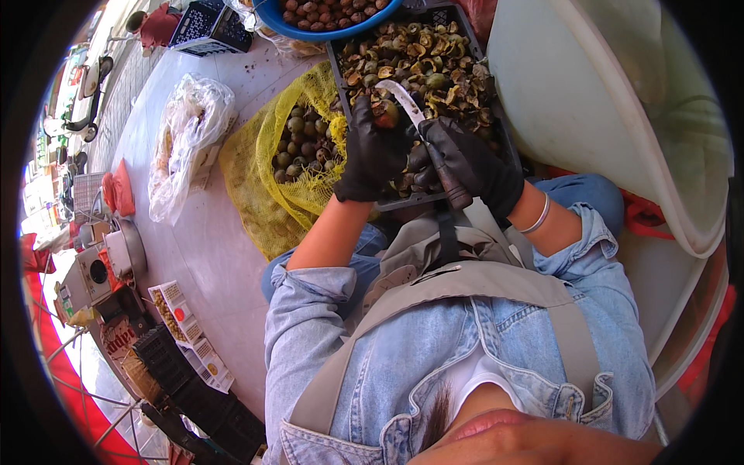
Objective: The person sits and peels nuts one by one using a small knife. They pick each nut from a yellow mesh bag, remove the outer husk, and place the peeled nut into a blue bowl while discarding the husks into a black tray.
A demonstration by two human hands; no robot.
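Both my hands wear black gloves over a black plastic crate [397, 203] full of split husks [447, 58]. My left hand [375, 151] holds a partly husked walnut [385, 114] at its fingertips. In my right hand [465, 157] is the wooden handle of a curved knife [407, 104]; its pale blade points up and left, close above the walnut. Left of the crate, a yellow mesh sack [256, 197] lies with its mouth spread around whole green-brown walnuts [302, 139]. At the crate's far end, a blue basin [325, 36] holds brown husked nuts [331, 13].
A large pale plastic tub [581, 87] stands close on the right. Clear plastic bags [192, 133] lie on the tiled floor [215, 279] at left. White baskets [197, 349] and black crates [192, 389] stand lower left. A person in red [158, 26] is at the far upper left.
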